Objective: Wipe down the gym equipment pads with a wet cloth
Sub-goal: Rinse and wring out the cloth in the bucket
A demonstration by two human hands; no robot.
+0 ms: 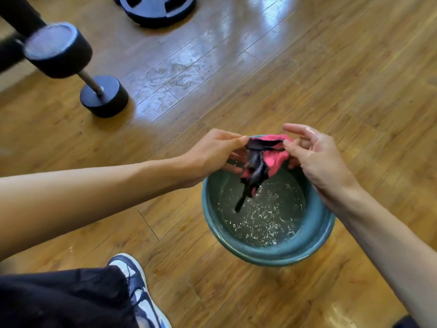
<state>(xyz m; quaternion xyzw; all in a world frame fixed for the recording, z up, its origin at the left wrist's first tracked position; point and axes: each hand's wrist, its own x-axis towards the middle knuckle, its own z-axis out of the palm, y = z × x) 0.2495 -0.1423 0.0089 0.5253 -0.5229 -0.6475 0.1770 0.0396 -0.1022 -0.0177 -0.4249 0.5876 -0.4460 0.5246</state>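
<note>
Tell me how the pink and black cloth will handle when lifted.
Probably floppy: the cloth sags between the left hand and right hand, a black strip dangling over the water-filled basin. Likely soaked, heavier than it looks and drippy; the right hand glistens wet.

No text, label, brand or number can be read anywhere.

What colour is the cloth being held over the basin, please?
The cloth is pink with black parts, clearest in the head view.
</note>
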